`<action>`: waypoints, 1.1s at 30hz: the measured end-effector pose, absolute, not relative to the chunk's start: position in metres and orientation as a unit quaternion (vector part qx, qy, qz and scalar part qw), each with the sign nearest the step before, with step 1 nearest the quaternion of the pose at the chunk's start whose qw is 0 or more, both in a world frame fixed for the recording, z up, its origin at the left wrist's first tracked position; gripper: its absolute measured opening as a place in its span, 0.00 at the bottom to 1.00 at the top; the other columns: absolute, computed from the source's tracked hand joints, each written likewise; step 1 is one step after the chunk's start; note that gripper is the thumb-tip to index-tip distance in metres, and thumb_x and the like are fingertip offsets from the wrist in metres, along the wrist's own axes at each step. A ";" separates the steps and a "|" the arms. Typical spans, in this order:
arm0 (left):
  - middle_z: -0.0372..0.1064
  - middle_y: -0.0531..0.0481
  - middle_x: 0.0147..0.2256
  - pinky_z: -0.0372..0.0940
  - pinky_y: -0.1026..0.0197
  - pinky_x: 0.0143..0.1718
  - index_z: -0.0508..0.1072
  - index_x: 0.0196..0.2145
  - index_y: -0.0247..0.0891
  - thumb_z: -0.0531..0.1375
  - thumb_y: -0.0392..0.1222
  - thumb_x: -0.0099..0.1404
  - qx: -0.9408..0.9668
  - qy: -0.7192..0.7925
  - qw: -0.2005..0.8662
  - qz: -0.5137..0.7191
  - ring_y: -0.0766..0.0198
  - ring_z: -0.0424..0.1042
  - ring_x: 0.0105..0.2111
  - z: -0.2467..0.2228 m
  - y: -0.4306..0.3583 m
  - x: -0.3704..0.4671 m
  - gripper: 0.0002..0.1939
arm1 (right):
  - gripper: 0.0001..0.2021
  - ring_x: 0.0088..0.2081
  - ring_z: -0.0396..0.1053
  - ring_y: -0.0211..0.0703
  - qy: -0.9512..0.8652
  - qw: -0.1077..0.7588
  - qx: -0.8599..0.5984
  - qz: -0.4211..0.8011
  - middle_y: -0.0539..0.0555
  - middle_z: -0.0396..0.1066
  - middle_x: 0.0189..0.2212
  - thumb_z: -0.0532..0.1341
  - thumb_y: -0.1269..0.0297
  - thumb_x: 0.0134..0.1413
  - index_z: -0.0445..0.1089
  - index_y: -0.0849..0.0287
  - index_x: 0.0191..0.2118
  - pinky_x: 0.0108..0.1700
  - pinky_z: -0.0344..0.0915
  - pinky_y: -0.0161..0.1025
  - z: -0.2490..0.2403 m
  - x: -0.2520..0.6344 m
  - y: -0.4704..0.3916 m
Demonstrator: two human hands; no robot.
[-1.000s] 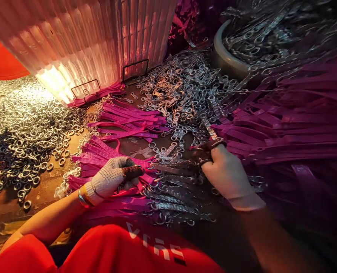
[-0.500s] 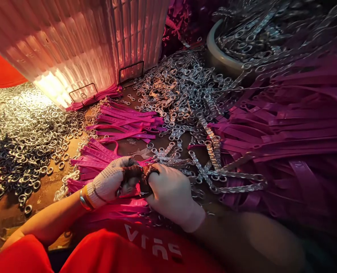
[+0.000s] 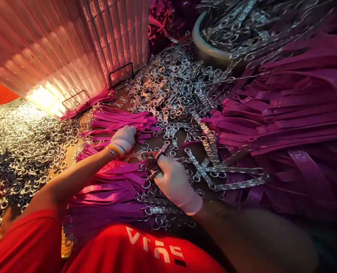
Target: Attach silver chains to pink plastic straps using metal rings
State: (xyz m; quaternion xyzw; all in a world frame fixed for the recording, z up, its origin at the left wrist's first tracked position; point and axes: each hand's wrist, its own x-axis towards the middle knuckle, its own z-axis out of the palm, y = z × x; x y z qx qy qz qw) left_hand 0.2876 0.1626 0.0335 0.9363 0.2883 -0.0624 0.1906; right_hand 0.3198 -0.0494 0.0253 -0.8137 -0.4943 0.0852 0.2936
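My left hand (image 3: 123,140), in a white dotted glove, reaches over the middle bundle of pink straps (image 3: 115,120); its fingertips are hidden behind the back of the hand. My right hand (image 3: 171,178), in a pale glove with dark fingertips, is closed around a small dark thing I cannot make out, just right of the nearer pink straps (image 3: 114,184). Metal rings and links lie below its fingers. Beyond both hands spreads a heap of metal links (image 3: 171,87).
Loose rings (image 3: 23,148) are piled at the left. A translucent ribbed sheet (image 3: 66,49) stands at the back left. A round tub (image 3: 210,51) full of metal links sits at the back right, above a large stack of purple straps (image 3: 284,110).
My left hand has moved away from my right hand, up and forward onto the middle strap bundle. My right hand stays closed in nearly the same place. The view has shifted slightly.
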 end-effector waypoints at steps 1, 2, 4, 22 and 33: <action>0.72 0.34 0.42 0.62 0.57 0.43 0.75 0.43 0.26 0.55 0.29 0.63 0.937 0.286 0.190 -0.055 0.55 0.68 0.40 0.029 0.162 0.287 0.12 | 0.11 0.32 0.69 0.46 -0.499 0.283 -0.814 0.091 0.56 0.74 0.27 0.55 0.74 0.48 0.72 0.58 0.35 0.33 0.56 0.37 0.025 0.319 -0.049; 0.71 0.34 0.44 0.62 0.57 0.44 0.74 0.44 0.26 0.55 0.29 0.63 0.938 0.284 0.194 -0.048 0.55 0.68 0.42 0.027 0.162 0.284 0.13 | 0.12 0.32 0.70 0.46 -0.501 0.276 -0.815 0.097 0.56 0.75 0.29 0.55 0.74 0.48 0.73 0.58 0.37 0.33 0.57 0.37 0.025 0.318 -0.048; 0.71 0.37 0.45 0.63 0.59 0.44 0.74 0.43 0.28 0.56 0.28 0.61 0.936 0.277 0.213 -0.033 0.56 0.68 0.43 0.029 0.162 0.276 0.13 | 0.13 0.33 0.71 0.47 -0.498 0.267 -0.817 0.110 0.57 0.76 0.30 0.55 0.75 0.49 0.73 0.59 0.38 0.34 0.57 0.38 0.028 0.320 -0.047; 0.57 0.60 0.16 0.49 0.71 0.13 0.66 0.29 0.37 0.59 0.53 0.65 0.701 0.333 0.631 0.002 0.75 0.54 0.12 0.086 0.110 0.169 0.16 | 0.09 0.33 0.66 0.44 -0.635 0.102 -0.764 0.055 0.60 0.74 0.36 0.56 0.75 0.48 0.73 0.61 0.33 0.31 0.48 0.40 0.073 0.294 -0.017; 0.74 0.48 0.35 0.65 0.65 0.36 0.74 0.39 0.33 0.54 0.33 0.62 0.844 0.211 0.493 -0.023 0.64 0.70 0.35 0.064 0.103 0.161 0.10 | 0.11 0.29 0.64 0.42 -0.678 0.162 -0.717 -0.003 0.57 0.72 0.31 0.55 0.74 0.53 0.76 0.62 0.33 0.31 0.56 0.39 0.048 0.307 -0.028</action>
